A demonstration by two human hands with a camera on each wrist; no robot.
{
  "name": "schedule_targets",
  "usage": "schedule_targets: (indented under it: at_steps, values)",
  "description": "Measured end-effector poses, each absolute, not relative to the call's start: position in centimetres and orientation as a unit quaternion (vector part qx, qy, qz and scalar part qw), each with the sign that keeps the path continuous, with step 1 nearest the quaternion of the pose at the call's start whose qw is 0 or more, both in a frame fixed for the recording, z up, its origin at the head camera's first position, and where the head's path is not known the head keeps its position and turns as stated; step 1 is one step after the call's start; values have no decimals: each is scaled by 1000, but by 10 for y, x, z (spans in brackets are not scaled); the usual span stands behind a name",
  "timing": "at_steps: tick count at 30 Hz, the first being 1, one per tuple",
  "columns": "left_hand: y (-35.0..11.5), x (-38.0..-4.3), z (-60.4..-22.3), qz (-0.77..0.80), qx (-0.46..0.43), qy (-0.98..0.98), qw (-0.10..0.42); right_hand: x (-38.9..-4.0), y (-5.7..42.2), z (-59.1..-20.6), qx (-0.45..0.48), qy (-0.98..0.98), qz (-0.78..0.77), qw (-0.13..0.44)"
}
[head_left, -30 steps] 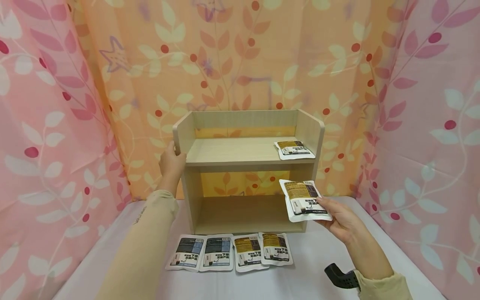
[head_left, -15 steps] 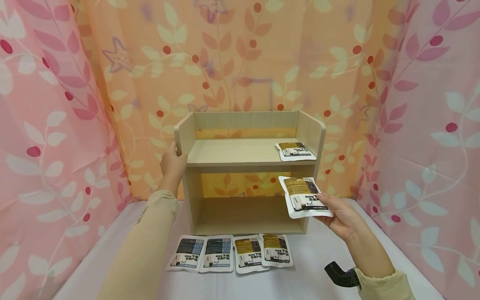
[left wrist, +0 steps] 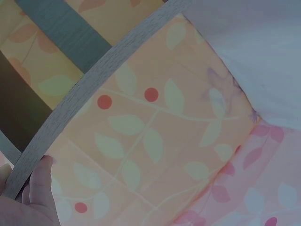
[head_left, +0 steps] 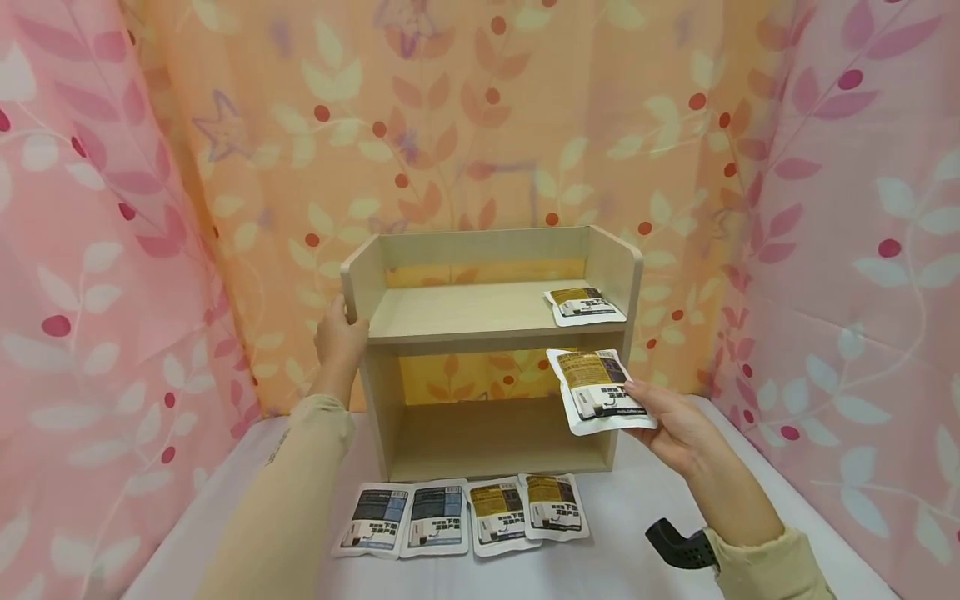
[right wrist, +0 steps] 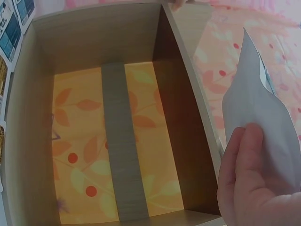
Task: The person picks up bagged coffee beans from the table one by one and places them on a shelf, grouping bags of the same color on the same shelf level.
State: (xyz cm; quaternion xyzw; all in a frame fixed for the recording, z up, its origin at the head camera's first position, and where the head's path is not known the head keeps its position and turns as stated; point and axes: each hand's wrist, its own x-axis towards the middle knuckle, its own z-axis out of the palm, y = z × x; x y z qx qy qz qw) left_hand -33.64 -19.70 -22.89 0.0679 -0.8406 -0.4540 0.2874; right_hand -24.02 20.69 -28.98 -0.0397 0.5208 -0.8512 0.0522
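A small wooden two-tier shelf (head_left: 457, 310) stands in the middle of the head view. My left hand (head_left: 341, 343) holds the upper edge of its left side panel; in the left wrist view the fingers (left wrist: 41, 181) curl over that panel edge. My right hand (head_left: 678, 429) pinches a white pouch with a yellow-brown printed label (head_left: 600, 387), in the air before the shelf's right front. The right wrist view shows the pouch's plain white back (right wrist: 251, 96) with fingertips against it. A similar yellow-brown pouch (head_left: 588, 308) lies on the upper board at the right.
On the white tablecloth (head_left: 600, 575) before the shelf, two blue-labelled pouches (head_left: 437, 521) and two yellow-brown pouches (head_left: 498, 517) lie in a row. The lower compartment (head_left: 480, 437) has an open front. Floral curtains (head_left: 480, 108) stand behind and at both sides.
My right hand has raised the pouch slightly toward the upper board's front edge. The left hand keeps its hold on the side panel. The head view has shifted a little.
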Motion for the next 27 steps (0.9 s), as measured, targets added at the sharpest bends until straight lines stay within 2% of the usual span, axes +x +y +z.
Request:
schedule_targets:
  at_steps: [27]
  values:
    - [-197, -336, -232, -451, 72, -842, 286, -239, 204, -283, -59, 516, -853, 52]
